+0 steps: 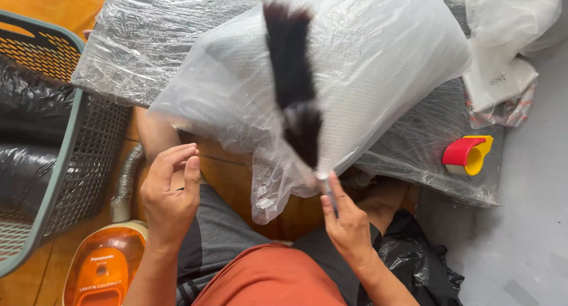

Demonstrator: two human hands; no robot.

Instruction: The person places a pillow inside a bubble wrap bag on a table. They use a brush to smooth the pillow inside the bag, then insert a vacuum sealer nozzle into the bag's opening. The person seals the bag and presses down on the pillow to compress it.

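Pinching bag corner with right hand, dark hair bundle inside; left hand loose, empty. Likely sealing step; needs steady grip.

a clear plastic bag with dark hair inside lies centre; white labelled packets upper right.

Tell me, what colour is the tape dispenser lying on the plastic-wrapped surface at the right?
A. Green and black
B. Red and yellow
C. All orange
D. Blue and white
B: the tape dispenser has a red top and a yellow body, lying on the plastic-wrapped surface to the right of the clear bag that the right hand pinches.
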